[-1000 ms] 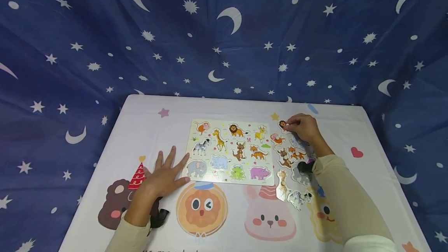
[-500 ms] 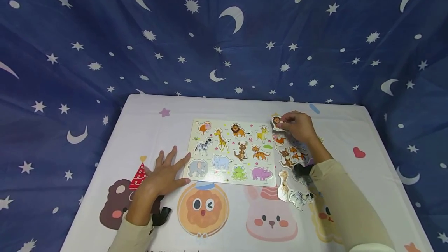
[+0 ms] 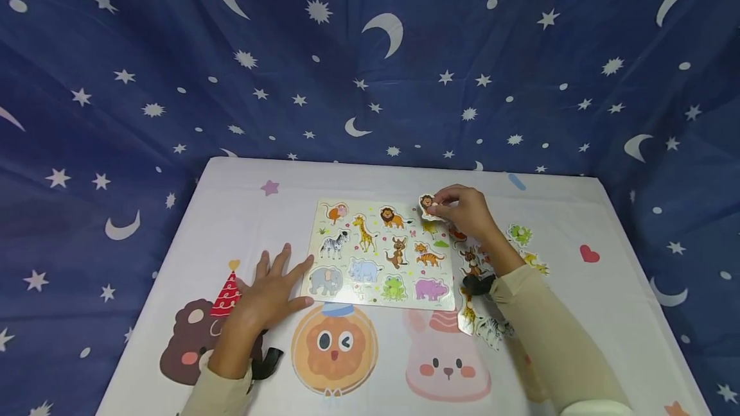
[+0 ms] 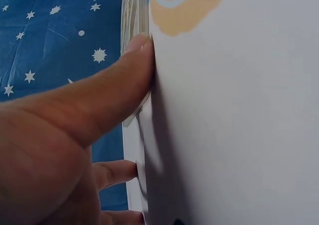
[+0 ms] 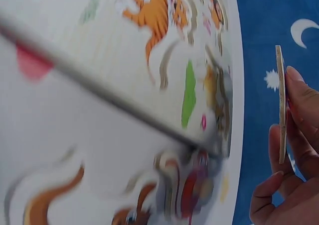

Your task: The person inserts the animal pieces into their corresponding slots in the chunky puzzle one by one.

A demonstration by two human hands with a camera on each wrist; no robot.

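My right hand [image 3: 467, 212] pinches a lion puzzle piece [image 3: 428, 206] between thumb and fingers, above the top right corner of the animal puzzle board [image 3: 378, 287]. In the right wrist view the lion piece [image 5: 281, 105] shows edge-on, raised off the table. The left hand [image 3: 270, 297] lies spread at the board's left side, its fingers straight. Its thumb [image 4: 119, 90] touches the board's edge in the left wrist view. A printed lion [image 3: 394, 217] sits in the board's upper row. The board bears several animal shapes, among them a giraffe, zebra and kangaroo.
Loose pieces lie right of the board: a kangaroo [image 3: 471, 263], a giraffe [image 3: 467, 313], a zebra [image 3: 494, 331], a frog [image 3: 519, 234] and a yellow animal [image 3: 534, 263]. The right forearm covers others. A star-patterned blue cloth [image 3: 289, 82] hangs behind the white table cover [image 3: 254, 210].
The right hand has lifted the lion piece from the group of loose pieces and carried it left to the board's top right corner. The left hand stays in place.
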